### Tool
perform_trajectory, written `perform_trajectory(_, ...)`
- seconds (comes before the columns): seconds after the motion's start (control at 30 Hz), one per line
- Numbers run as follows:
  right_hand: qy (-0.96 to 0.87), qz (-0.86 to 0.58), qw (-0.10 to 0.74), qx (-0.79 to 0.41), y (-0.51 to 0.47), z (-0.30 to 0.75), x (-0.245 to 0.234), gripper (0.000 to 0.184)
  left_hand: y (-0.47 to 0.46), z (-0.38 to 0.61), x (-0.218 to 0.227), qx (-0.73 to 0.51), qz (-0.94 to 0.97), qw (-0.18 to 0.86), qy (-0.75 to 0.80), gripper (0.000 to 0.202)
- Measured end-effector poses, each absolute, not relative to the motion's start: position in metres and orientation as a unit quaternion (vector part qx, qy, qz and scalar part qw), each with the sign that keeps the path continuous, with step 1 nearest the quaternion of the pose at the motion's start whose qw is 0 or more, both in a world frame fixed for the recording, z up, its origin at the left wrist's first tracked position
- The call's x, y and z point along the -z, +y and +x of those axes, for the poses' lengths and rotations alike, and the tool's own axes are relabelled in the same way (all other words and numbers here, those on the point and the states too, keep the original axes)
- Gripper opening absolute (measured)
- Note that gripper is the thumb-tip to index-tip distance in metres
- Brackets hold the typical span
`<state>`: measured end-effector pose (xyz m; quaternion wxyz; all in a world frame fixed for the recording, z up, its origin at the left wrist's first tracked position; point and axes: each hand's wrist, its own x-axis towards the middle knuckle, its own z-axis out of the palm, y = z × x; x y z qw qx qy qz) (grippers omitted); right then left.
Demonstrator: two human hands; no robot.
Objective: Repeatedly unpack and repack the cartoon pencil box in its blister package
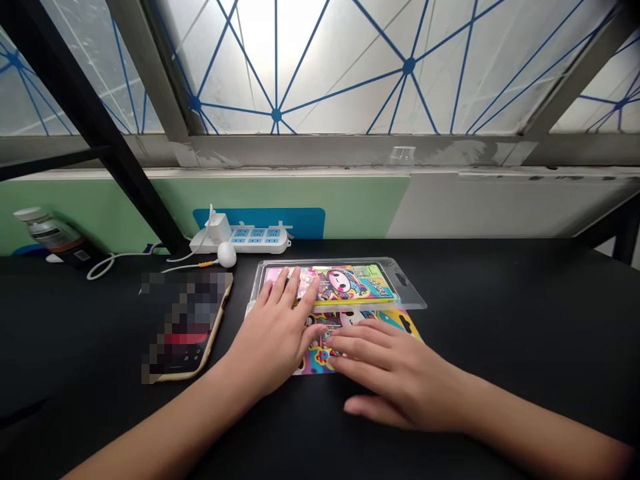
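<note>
A clear plastic blister pack (405, 287) holding a colourful cartoon-printed item (350, 283) lies on the black table. Below it lies a colourful printed card (320, 357), partly covered by both hands. My left hand (277, 333) lies flat with fingers stretched out, fingertips on the left end of the pack and thumb on the card. My right hand (395, 373) lies flat on the card's right part, fingers extended toward the left hand. Neither hand grips anything.
A phone (187, 327) in a tan case lies left of my left hand. Behind it are a white power strip (250, 239) with a charger, a white cable (107, 263) and a bottle (50, 235) lying at far left. A green and white wall panel backs the table.
</note>
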<state>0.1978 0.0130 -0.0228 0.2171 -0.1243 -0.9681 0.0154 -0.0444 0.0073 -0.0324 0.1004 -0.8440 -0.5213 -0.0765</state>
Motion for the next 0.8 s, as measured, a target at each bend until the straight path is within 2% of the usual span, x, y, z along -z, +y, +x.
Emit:
perform_trajectory(0.1, -0.975, -0.176, 0.087, -0.100, 0.011, 0.192, 0.027, 0.078, 0.012, -0.049, 0.031, 0.060, -0.835, 0.101, -0.537, 0.057)
perform_trajectory(0.17, -0.966, -0.208, 0.035, -0.147, 0.013, 0.194, 0.028, 0.091, 0.014, -0.053, 0.029, 0.060, -0.828, 0.102, -0.549, 0.055)
perform_trajectory(0.23, -0.959, -0.224, 0.032, -0.172, 0.014, 0.198, 0.026, 0.086, 0.016, -0.057, 0.028, 0.062, -0.822, 0.102, -0.557, 0.055)
perform_trajectory(0.33, -0.948, -0.235, 0.079, -0.198, 0.013, 0.203, 0.022, 0.059, 0.019, -0.064, 0.027, 0.072, -0.816, 0.101, -0.565, 0.055)
perform_trajectory(0.4, -0.941, -0.251, 0.110, -0.198, 0.014, 0.205, 0.022, 0.048, 0.021, -0.068, 0.028, 0.079, -0.811, 0.100, -0.570, 0.054)
perform_trajectory(0.63, -0.899, -0.410, 0.146, -0.047, 0.026, 0.206, 0.037, 0.046, 0.022, -0.066, 0.032, 0.082, -0.802, 0.079, -0.586, 0.062)
perform_trajectory(0.8, -0.883, -0.443, 0.150, -0.041, 0.023, 0.203, 0.041, 0.033, 0.022, -0.063, 0.033, 0.073, -0.799, 0.060, -0.594, 0.066)
